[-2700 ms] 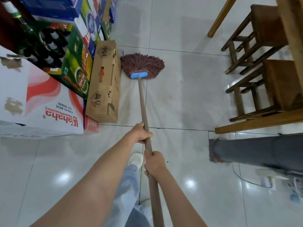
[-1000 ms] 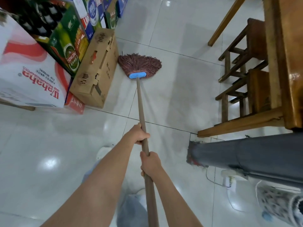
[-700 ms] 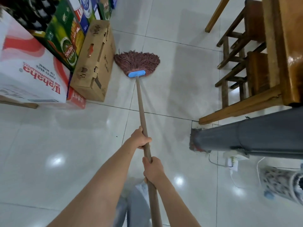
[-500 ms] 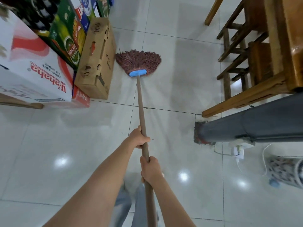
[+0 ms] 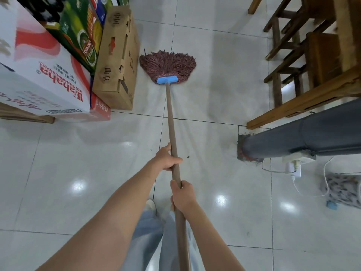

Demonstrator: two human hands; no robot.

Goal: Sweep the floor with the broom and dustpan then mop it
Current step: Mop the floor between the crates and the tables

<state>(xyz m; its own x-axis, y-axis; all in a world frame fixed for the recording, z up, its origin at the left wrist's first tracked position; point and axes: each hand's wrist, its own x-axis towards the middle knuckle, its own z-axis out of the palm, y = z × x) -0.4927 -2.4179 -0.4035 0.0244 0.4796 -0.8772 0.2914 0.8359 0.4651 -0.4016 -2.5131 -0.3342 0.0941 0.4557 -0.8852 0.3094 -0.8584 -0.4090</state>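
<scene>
A mop with a reddish-brown string head point(image 5: 169, 64) and a blue clamp point(image 5: 167, 80) lies flat on the glossy white tile floor point(image 5: 58, 173), its head fanned out next to a brown cardboard box point(image 5: 117, 61). The long brown handle point(image 5: 171, 124) runs back toward me. My left hand point(image 5: 167, 158) grips the handle further up the pole, and my right hand point(image 5: 182, 195) grips it just behind. A wet streak trails behind the mop head. No broom or dustpan is in view.
Stacked drink cartons point(image 5: 41, 75) and green beer cases point(image 5: 84, 34) line the left. Wooden stools point(image 5: 304, 47) and a table beam stand at the right. A grey pipe point(image 5: 304, 137) meets the floor beside a power strip point(image 5: 293, 169) with white cable. Small dark specks point(image 5: 188, 157) lie near my hands.
I have stepped back a little and the view has shifted. The mop head has drawn slightly back along the box's side, with both hands holding the same grip.
</scene>
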